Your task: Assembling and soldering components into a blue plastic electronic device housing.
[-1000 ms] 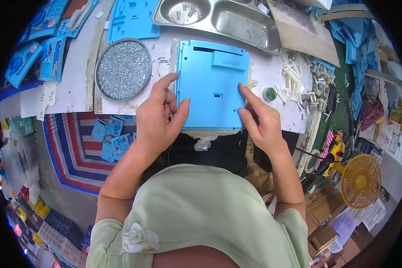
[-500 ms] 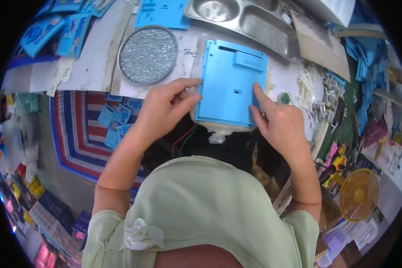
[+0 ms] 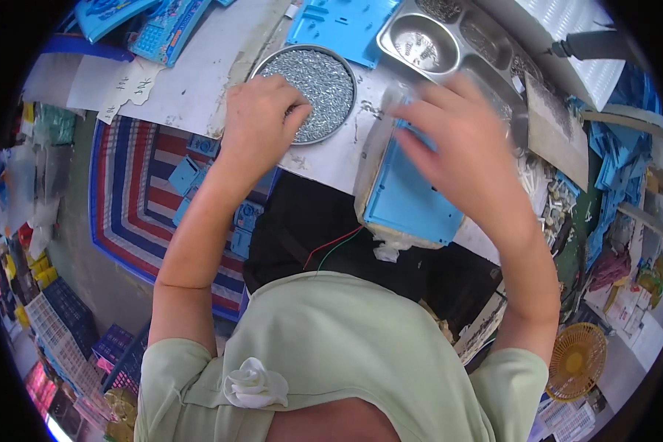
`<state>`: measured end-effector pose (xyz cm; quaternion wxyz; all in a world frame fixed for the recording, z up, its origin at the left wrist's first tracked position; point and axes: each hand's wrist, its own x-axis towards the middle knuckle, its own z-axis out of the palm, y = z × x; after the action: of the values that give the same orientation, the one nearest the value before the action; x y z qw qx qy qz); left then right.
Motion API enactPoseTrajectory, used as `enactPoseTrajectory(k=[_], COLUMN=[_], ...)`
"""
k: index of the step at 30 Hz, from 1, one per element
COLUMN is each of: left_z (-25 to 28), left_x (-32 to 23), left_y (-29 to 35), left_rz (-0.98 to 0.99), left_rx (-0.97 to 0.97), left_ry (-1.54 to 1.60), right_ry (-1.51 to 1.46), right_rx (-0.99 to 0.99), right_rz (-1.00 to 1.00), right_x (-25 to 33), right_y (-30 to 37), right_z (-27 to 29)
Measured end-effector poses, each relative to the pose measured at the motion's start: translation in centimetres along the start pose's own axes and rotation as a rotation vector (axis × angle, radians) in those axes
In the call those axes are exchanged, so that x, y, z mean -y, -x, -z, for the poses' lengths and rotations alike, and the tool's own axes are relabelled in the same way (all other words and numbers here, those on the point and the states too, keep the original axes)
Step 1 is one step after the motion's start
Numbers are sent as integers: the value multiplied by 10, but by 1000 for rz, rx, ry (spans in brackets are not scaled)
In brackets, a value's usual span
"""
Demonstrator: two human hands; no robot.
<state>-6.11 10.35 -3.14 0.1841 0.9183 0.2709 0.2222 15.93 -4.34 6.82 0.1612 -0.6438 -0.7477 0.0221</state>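
My left hand (image 3: 261, 121) reaches over the left side of a round dish (image 3: 354, 96) full of small silvery metal pieces, perhaps screws. Its fingers are curled together at the pieces; the fingertips are hidden, so what they hold cannot be made out. My right hand (image 3: 457, 140), blurred by motion, hovers above a flat light-blue plastic panel (image 3: 409, 195), thumb and fingers apart with nothing visible between them. That panel rests on a plastic-wrapped block (image 3: 368, 177) at the table's near edge. The hand hides the panel's upper right part.
A steel compartment tray (image 3: 453, 62) with small parts stands at the back, beside another blue panel (image 3: 339, 26). An electric screwdriver (image 3: 593, 46) juts in at upper right. Blue packages (image 3: 166, 33) lie at far left. Below stands a striped bag (image 3: 136, 199) with blue pieces. Red and green wires (image 3: 335, 241) hang near my lap.
My left hand has left the blue panel's edge and moved up to the dish. The right has lifted off the panel's right side and swung up and inward. The whole view has shifted.
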Motion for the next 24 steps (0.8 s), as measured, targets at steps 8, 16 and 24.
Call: enactPoseTrajectory(k=[8, 16, 24], left_z=[-1, 6, 9], left_x=[5, 7, -12], left_y=[-1, 0, 2], left_rz=[-37, -6, -53], left_rx=[-54, -76, -157], left_ry=[-138, -116, 178], right_ry=[150, 161, -208], right_rx=[279, 293, -91], right_rz=[109, 152, 15], right_x=[-12, -11, -39], right_y=[-81, -89, -62], right_z=[-84, -92, -31])
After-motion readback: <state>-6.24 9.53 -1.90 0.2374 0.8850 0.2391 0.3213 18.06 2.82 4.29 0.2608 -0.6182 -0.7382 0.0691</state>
